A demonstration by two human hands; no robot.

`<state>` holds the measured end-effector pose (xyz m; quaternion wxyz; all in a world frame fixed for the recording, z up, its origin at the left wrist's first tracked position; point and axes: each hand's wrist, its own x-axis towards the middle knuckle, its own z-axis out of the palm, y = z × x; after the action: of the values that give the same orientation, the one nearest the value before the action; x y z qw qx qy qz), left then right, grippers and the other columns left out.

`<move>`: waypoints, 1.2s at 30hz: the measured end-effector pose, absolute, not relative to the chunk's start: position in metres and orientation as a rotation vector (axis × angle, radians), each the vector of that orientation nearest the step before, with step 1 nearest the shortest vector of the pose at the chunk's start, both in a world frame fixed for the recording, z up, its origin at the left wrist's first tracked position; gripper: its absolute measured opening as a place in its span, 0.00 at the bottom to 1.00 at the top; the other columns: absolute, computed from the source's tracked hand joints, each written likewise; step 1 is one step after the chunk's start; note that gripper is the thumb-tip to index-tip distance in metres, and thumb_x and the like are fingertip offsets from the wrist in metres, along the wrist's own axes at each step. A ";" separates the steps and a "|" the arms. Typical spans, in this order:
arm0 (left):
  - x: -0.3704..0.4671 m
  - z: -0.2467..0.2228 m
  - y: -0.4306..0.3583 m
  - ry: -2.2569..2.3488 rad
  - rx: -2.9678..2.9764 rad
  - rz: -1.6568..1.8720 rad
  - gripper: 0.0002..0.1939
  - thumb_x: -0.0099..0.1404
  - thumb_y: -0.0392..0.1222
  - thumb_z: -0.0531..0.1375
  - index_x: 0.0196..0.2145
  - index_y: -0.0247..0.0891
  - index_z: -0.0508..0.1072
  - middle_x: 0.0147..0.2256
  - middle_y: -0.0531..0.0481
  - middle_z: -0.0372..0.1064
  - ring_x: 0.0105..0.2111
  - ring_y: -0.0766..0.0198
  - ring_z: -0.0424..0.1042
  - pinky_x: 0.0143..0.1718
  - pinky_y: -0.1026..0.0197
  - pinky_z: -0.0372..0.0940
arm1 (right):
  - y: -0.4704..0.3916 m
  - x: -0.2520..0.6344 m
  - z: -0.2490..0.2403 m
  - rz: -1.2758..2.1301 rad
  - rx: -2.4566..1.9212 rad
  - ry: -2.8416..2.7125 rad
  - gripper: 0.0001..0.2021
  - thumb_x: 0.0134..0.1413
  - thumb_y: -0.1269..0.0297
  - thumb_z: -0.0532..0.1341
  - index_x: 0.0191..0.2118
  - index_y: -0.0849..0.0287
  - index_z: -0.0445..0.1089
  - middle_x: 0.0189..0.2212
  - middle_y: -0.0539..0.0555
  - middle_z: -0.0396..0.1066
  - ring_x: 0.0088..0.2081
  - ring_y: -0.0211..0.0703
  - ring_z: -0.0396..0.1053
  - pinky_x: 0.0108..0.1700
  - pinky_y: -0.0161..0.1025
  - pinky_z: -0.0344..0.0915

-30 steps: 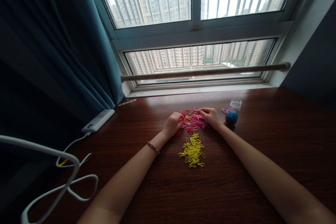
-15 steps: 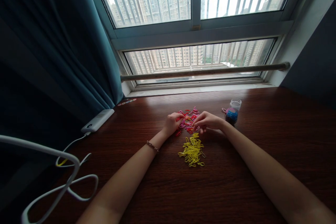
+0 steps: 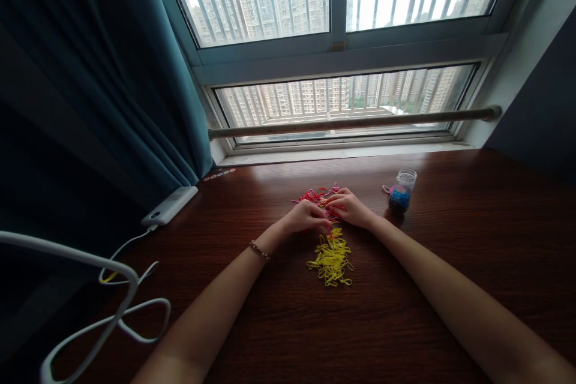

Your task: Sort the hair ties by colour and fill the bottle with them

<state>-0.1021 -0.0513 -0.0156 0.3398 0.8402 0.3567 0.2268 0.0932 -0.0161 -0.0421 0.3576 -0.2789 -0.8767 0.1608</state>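
My left hand [image 3: 306, 218] is at the near left side of a loose pile of red and pink rubber bands [image 3: 310, 195]. Its fingers look pinched together, the tips just above the yellow rubber bands [image 3: 332, 261]; whatever they may hold is too small to make out. On the right side of the red and pink pile lies my right hand [image 3: 351, 208], fingers reaching out over the bands with no firm grip visible. Both hands cover part of that pile. Closer to me, the yellow bands form a separate heap.
A clear jar [image 3: 400, 195] with blue and dark contents stands to the right, a pink band beside it. At left are a white power bank [image 3: 170, 205] and a looping white cable [image 3: 130, 288]. Behind the wooden table [image 3: 279, 324] are a curtain [image 3: 135, 72] and a barred window.
My left hand has moved right and nearer to me, toward the top of the yellow heap. My right hand has shifted slightly up and left, its fingers now over the red and pink bands.
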 end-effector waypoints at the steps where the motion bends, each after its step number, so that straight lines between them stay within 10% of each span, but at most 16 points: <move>1: -0.103 -0.017 -0.050 1.000 2.261 0.685 0.15 0.56 0.48 0.59 0.28 0.31 0.76 0.19 0.51 0.68 0.20 0.71 0.63 0.21 0.69 0.57 | -0.016 0.093 -0.043 0.398 -0.724 -2.272 0.09 0.53 0.64 0.57 0.34 0.53 0.75 0.35 0.53 0.73 0.42 0.45 0.64 0.47 0.45 0.56; 10: -0.109 -0.028 -0.042 1.241 2.838 0.811 0.15 0.61 0.34 0.53 0.45 0.44 0.68 0.46 0.49 0.67 0.51 0.59 0.58 0.50 0.51 0.52 | -0.016 0.093 -0.043 0.345 -0.703 -2.274 0.10 0.54 0.67 0.55 0.33 0.53 0.74 0.35 0.53 0.73 0.41 0.45 0.63 0.47 0.44 0.58; 36: -0.111 -0.032 -0.037 1.237 2.809 0.908 0.11 0.62 0.36 0.52 0.41 0.38 0.71 0.40 0.45 0.67 0.43 0.60 0.63 0.47 0.54 0.59 | -0.007 0.109 -0.030 1.089 -1.056 -1.522 0.16 0.44 0.55 0.59 0.23 0.64 0.75 0.23 0.58 0.73 0.25 0.42 0.69 0.29 0.36 0.64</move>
<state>-0.1109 -0.0373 -0.0317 -0.0295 0.8772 0.3864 0.2835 0.1090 -0.0068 -0.0296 0.4763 -0.4320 -0.6229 0.4456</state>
